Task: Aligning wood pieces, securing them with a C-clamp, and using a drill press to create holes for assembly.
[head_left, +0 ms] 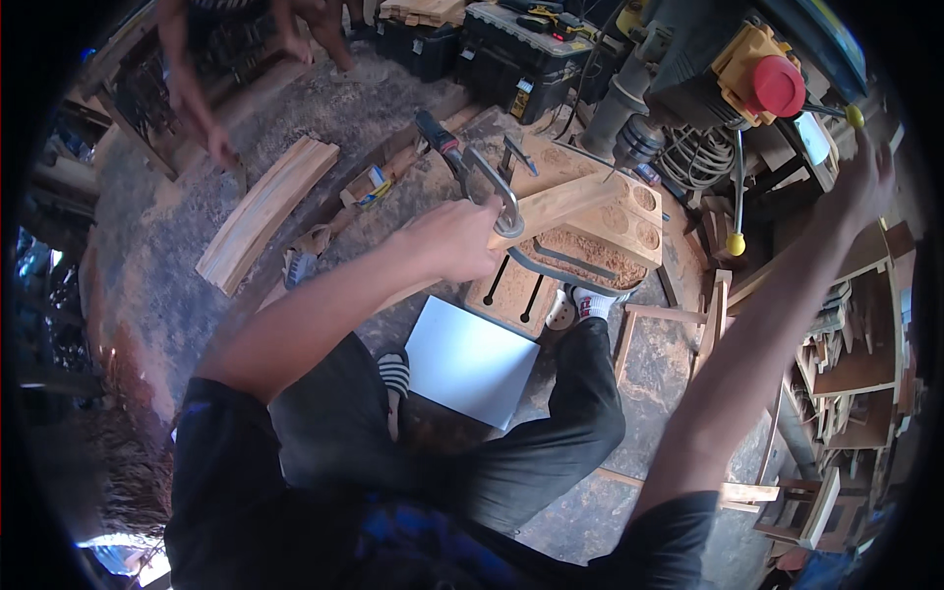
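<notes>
My left hand [457, 241] is closed around a long, slightly curved wooden piece [560, 205], beside the metal clamp [503, 202] with a dark handle. The piece slants over a wooden block with round recesses [629, 218] on the drill press table [580, 270], its far end under the drill chuck [637, 143]. My right hand [865, 182] is raised at the far right, fingers stretched and somewhat blurred, just below a yellow knob [855, 116] of the press's feed handle. Contact with the knob cannot be made out. Another yellow knob [736, 244] hangs lower.
Wood shavings [590, 258] fill the table's recess. A white sheet [472, 359] lies on the floor by my feet. Curved boards [265, 211] lie to the left, near another person's hand [221, 147]. Black toolboxes [511, 59] stand behind; wooden shelving [860, 364] is at the right.
</notes>
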